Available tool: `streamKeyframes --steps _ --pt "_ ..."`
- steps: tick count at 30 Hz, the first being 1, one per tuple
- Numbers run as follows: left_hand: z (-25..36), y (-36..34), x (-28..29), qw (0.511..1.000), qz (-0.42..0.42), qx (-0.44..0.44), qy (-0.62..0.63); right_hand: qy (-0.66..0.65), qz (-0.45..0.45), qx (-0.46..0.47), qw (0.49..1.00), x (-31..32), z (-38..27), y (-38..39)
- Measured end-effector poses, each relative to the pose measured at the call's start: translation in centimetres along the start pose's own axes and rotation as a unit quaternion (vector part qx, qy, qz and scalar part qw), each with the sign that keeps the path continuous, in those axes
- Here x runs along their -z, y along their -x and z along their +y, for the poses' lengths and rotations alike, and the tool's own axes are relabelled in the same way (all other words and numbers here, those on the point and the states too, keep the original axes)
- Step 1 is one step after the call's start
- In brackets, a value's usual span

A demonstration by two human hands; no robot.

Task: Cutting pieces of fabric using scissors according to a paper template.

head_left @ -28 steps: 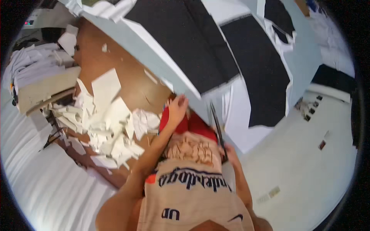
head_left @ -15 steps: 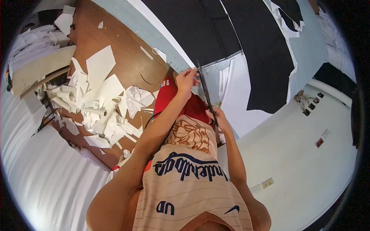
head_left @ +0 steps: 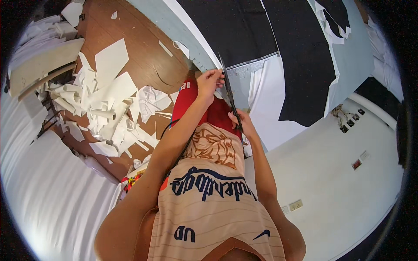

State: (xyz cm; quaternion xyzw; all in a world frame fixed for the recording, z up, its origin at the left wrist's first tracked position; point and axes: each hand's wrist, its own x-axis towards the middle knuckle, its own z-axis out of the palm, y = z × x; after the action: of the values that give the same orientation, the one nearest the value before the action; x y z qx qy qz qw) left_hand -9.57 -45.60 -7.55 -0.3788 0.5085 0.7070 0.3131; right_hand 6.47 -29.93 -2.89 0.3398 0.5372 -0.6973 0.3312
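Large scissors [head_left: 229,92] point away from me across the table's near edge, their long dark blades beside the black cloth. Wrapped round their handles is my right hand [head_left: 244,123]. My left hand [head_left: 208,83] is closed, fingertips pressed together by the blades near the cloth's corner; whatever they pinch is too small or hidden to make out. The black cloth [head_left: 235,32] lies on white paper [head_left: 185,19], its near edge cut straight. To its right lies another long black cloth piece [head_left: 302,65], over a white sheet [head_left: 272,98].
The pale blue-grey table [head_left: 355,56] spreads ahead and right. White paper scraps [head_left: 106,102] heap on the brown floor [head_left: 139,35] at left, below a pile of folded white material [head_left: 35,41]. Cables with dark plugs [head_left: 346,117] hang by the white wall [head_left: 331,165].
My right hand and the scissors' handles have shifted slightly left and away from me. My left hand has moved a little away from me too. The whole view has turned slightly.
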Motion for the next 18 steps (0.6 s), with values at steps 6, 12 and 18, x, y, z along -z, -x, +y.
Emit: streamKeyframes --steps 6,12,18 --pt "-0.2 0.1 0.1 1.0 -0.009 -0.003 0.012 0.034 0.045 -0.018 0.998 0.2 -0.2 0.2" --pt "0.1 -0.1 0.3 1.0 0.004 0.012 -0.006 0.069 0.056 -0.046 0.995 1.3 -1.0 0.7" --pt "0.9 0.2 0.0 0.999 0.012 0.018 -0.027 0.135 0.051 -0.04 0.989 2.5 -1.3 0.3"
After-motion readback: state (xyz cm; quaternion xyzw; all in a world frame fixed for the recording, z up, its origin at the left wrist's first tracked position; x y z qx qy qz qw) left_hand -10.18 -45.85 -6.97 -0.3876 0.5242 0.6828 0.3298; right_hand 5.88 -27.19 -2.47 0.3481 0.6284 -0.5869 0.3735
